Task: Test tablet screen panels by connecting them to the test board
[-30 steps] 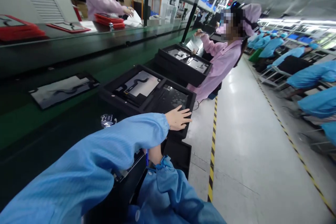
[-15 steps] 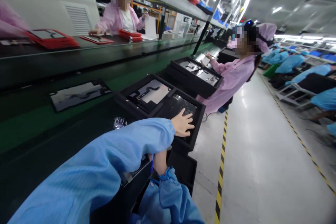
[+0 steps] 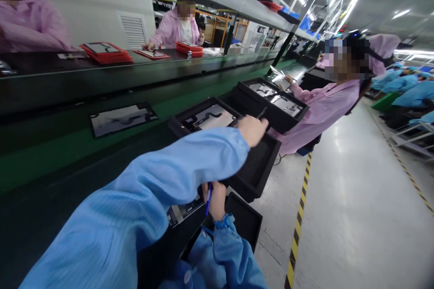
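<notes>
My left hand (image 3: 252,130) is above the black tray (image 3: 259,189), its arm crossing over my right one. The fingers are closed on a dark thin panel (image 3: 262,112); only a slim edge shows, the rest being hidden by the hand. In the tray's far compartment lies a screen panel (image 3: 212,116) with a black flex cable. Lower down, my right hand (image 3: 217,199) is closed around a blue pen (image 3: 208,201), its fingers partly hidden under the left sleeve. Beside it on the bench is a flat device with exposed parts (image 3: 183,213), partly covered by the sleeve.
Another screen panel (image 3: 124,119) lies on the green bench. Beyond my tray stands a second black tray (image 3: 271,108), near a co-worker in pink (image 3: 334,104). A black box (image 3: 246,219) is below my right hand. Across the bench are red trays (image 3: 106,54) and two people in pink.
My left hand was spread flat over a dark glossy panel in the tray's near compartment; now it is raised and closed on a panel. The view has shifted left.
</notes>
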